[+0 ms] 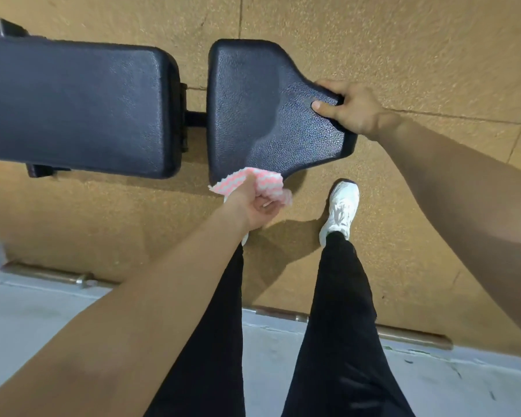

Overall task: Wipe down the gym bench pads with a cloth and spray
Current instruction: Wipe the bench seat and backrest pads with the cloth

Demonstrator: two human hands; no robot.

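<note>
Left hand (253, 207) fingers (268, 203) hold cloth (265, 177) at near edge of seat pad (262, 109) | right hand (355, 108) grips narrow end

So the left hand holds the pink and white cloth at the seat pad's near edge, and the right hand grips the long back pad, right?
Not quite: in the head view the right hand grips the narrow end of the seat pad, not the long back pad. The left hand does hold the cloth at that pad's near edge.

I'm looking almost straight down from my head camera, close over the black textured vinyl bench pads (253, 109), tan speckled floor (403, 40) beyond, my black-trousered legs (337, 326) at bottom.
</note>
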